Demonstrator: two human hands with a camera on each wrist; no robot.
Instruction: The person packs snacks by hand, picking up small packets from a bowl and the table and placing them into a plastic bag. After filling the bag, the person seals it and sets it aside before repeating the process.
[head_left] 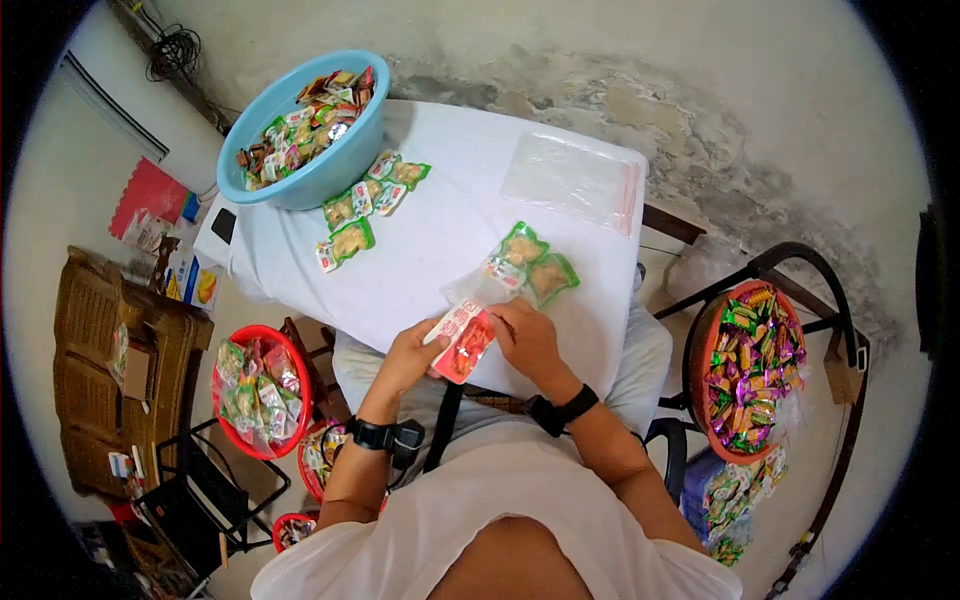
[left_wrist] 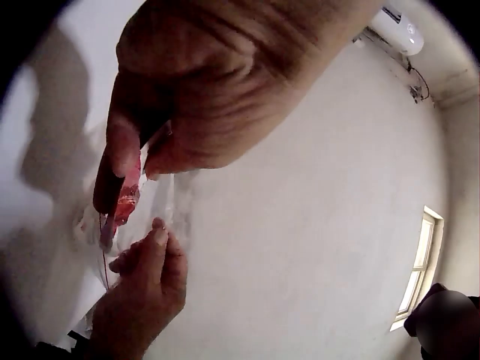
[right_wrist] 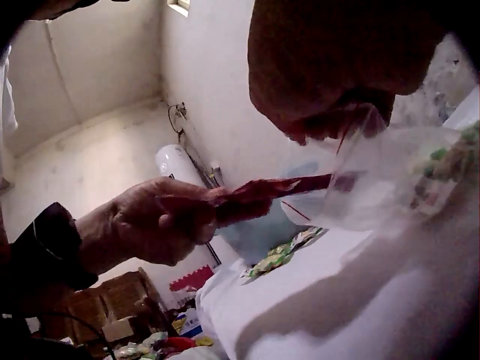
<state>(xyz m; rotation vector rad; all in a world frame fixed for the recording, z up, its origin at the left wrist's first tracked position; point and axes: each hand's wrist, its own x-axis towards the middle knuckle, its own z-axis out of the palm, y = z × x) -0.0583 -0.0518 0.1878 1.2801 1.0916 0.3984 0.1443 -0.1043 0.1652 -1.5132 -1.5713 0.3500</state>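
A red and white snack packet [head_left: 462,343] is pinched by the left hand [head_left: 408,358] over the table's near edge. The right hand [head_left: 528,342] pinches the rim of a clear plastic bag [head_left: 466,289] at the packet's far right side. In the right wrist view the packet's end [right_wrist: 319,182] reaches into the mouth of the clear bag [right_wrist: 382,180]. Two green snack packets [head_left: 521,246] [head_left: 551,278] lie just beyond the hands, apparently in the bag. The left wrist view shows the red packet [left_wrist: 129,196] under the left hand's fingers.
A blue basin [head_left: 340,165] of packets stands at the table's far left, green packets [head_left: 350,240] beside it. A stack of clear bags [head_left: 570,180] lies at the far right. A phone [head_left: 223,226] is at the left edge. Red tubs [head_left: 262,440] [head_left: 712,400] flank the table.
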